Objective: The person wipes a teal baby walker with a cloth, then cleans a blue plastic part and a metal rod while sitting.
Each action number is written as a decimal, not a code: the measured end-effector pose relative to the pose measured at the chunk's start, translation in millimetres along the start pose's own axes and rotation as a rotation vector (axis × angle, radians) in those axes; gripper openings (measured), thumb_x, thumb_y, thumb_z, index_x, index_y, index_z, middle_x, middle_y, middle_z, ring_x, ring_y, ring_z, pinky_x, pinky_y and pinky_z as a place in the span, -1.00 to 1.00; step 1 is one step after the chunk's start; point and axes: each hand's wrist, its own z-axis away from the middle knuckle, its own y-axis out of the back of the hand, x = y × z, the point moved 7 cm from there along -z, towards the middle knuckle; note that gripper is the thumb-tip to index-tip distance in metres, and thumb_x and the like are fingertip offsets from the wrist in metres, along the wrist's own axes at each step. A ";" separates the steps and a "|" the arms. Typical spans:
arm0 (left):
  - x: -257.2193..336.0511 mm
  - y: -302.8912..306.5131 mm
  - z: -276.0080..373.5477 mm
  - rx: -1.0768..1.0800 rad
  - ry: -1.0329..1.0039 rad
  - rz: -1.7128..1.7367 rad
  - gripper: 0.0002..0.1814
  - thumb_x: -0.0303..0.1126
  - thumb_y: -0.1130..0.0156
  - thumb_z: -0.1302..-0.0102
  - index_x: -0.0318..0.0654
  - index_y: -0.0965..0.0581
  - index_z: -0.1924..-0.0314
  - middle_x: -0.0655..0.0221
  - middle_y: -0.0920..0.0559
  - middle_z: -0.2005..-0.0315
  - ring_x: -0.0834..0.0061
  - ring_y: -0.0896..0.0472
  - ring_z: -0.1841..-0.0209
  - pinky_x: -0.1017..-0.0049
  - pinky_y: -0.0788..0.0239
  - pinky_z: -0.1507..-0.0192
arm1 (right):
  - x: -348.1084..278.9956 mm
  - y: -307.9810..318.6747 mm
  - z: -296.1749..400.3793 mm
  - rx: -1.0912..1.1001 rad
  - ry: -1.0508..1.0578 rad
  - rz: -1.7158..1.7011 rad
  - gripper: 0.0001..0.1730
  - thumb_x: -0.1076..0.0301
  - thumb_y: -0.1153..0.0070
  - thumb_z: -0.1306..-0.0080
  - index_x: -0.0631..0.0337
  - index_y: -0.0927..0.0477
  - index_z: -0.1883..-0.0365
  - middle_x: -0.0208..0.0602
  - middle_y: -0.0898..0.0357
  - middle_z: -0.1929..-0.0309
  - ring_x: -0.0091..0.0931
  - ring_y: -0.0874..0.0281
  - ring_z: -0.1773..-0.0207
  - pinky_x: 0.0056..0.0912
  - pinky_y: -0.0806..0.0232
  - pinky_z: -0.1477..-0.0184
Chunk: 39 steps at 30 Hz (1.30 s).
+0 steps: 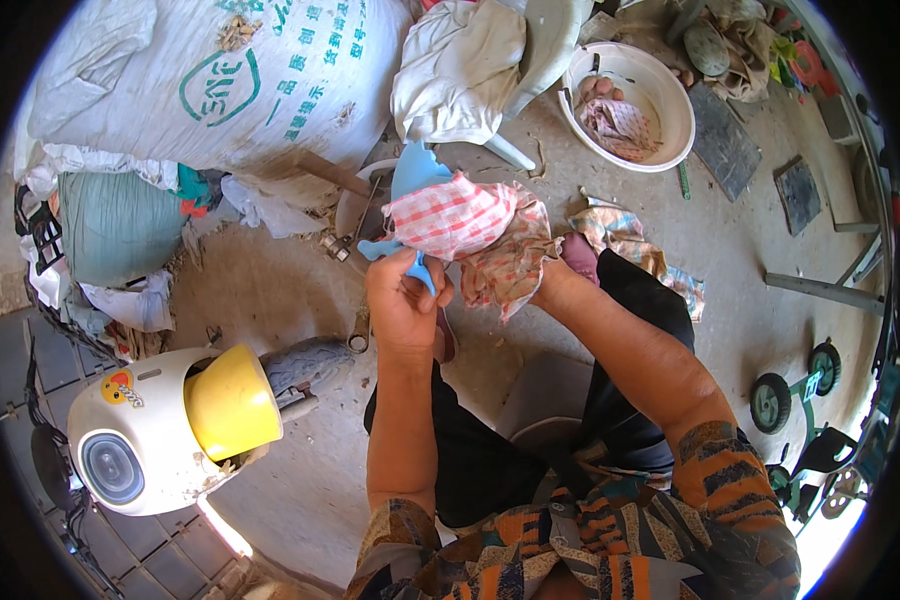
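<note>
My left hand (409, 296) pinches the lower part of a light-blue plastic piece (418, 171), whose upper edge is jagged. A red-and-white checked cloth (457, 217) lies across the middle of the plastic, so I cannot tell its whole shape. The cloth wraps over my right hand, and only the wrist and forearm come out of its browned, soiled end. How the right fingers are set inside is hidden. Just beyond the plastic are a wooden handle (334, 172) and a round container (352, 206), partly covered.
A large white woven sack (217, 82) fills the upper left. Farther right stand a plastic chair (547, 52) and a white basin (679, 142) with a cloth inside. A patterned cloth (615, 229) lies near my foot. A white-and-yellow appliance (157, 442) sits left, beside a tyre (311, 364).
</note>
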 end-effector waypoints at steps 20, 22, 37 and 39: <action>7.2 11.4 1.1 0.223 -0.092 -0.153 -0.81 -0.36 -0.16 -0.12 -0.31 -0.46 0.32 0.22 -0.53 0.68 0.59 -0.29 0.83 0.56 -0.25 0.70 | -12.9 46.1 6.5 0.139 -0.137 0.164 -0.23 0.02 -0.04 -0.14 0.12 -0.19 -0.29 -0.24 -0.13 -0.33 -0.26 -0.01 -0.37 -0.12 0.15 -0.37; 6.9 9.8 1.9 0.231 -0.088 -0.152 -0.81 -0.39 -0.17 -0.11 -0.33 -0.46 0.30 0.21 -0.53 0.68 0.62 -0.28 0.84 0.59 -0.24 0.72 | -21.4 47.5 7.4 0.187 -0.077 0.222 -0.25 0.04 -0.03 -0.15 0.12 -0.19 -0.29 -0.24 -0.13 -0.33 -0.27 -0.02 -0.37 -0.14 0.14 -0.37; 15.8 2.6 2.5 0.172 -0.133 -0.225 -0.85 -0.39 -0.17 -0.08 -0.28 -0.44 0.38 0.28 -0.47 0.72 0.60 -0.27 0.81 0.52 -0.22 0.69 | -17.2 82.7 2.3 0.242 0.010 0.186 -0.37 0.24 0.05 -0.24 0.07 -0.20 -0.30 -0.26 -0.16 -0.33 -0.33 -0.07 -0.37 -0.31 0.10 -0.38; 18.8 -0.3 3.6 0.118 -0.174 -0.112 -0.84 -0.34 -0.09 -0.15 -0.25 -0.43 0.31 0.33 -0.46 0.70 0.58 -0.29 0.77 0.50 -0.21 0.61 | -18.5 85.3 4.3 0.222 0.005 0.231 -0.38 0.26 0.06 -0.25 0.06 -0.20 -0.30 -0.26 -0.16 -0.33 -0.33 -0.07 -0.37 -0.33 0.10 -0.38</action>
